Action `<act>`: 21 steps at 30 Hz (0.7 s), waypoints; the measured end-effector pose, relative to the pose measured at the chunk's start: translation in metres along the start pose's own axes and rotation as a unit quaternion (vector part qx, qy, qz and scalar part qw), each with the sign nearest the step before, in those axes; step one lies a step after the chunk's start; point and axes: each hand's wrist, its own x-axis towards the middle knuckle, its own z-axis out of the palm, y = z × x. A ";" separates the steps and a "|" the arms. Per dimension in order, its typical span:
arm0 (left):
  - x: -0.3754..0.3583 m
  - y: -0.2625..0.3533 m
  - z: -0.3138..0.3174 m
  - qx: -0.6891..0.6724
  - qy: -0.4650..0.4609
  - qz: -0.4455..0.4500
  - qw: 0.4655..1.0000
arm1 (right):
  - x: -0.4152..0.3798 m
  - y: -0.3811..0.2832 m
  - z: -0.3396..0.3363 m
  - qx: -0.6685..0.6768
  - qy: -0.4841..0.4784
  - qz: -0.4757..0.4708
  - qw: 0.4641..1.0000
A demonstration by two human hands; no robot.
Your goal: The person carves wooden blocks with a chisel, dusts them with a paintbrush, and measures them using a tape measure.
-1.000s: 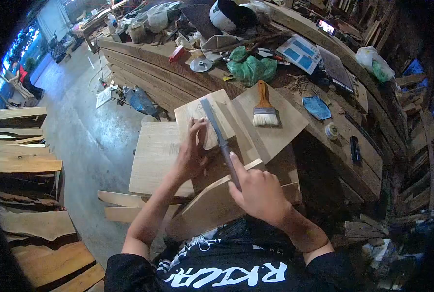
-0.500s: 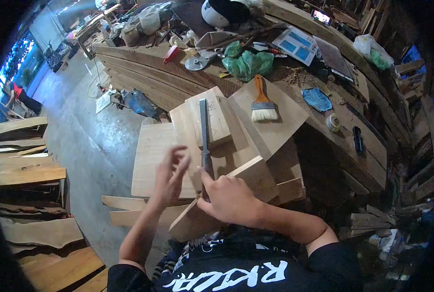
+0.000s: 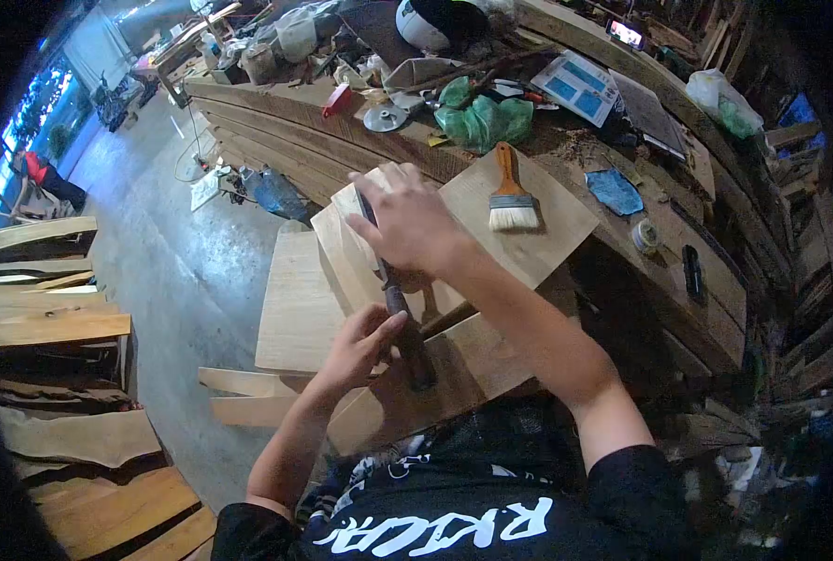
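Long workbench (image 3: pixel 716 280) across the back, cluttered. Against its front edge, a stack of boards (image 3: pixel 295 309), pale and tilted. On the top board (image 3: pixel 547 238), near its far edge, a paintbrush (image 3: pixel 510 201), bristles toward the body. Right hand (image 3: pixel 412 224) spread flat over the small block (image 3: pixel 346 234), pressing on the file (image 3: pixel 393 294). Left hand (image 3: pixel 360 351) curled around the file's dark handle (image 3: pixel 412 351) at the near edge of the stack.
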 end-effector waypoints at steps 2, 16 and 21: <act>0.002 0.001 -0.005 0.000 0.007 0.001 1.000 | 0.015 0.014 0.055 0.036 -0.076 0.012 0.996; -0.027 -0.003 -0.036 -0.099 0.029 0.003 0.995 | 0.004 0.009 0.063 -0.080 -0.114 0.012 0.990; -0.054 -0.003 -0.057 -0.074 0.049 -0.030 0.996 | -0.002 0.021 0.066 -0.117 -0.104 -0.031 0.987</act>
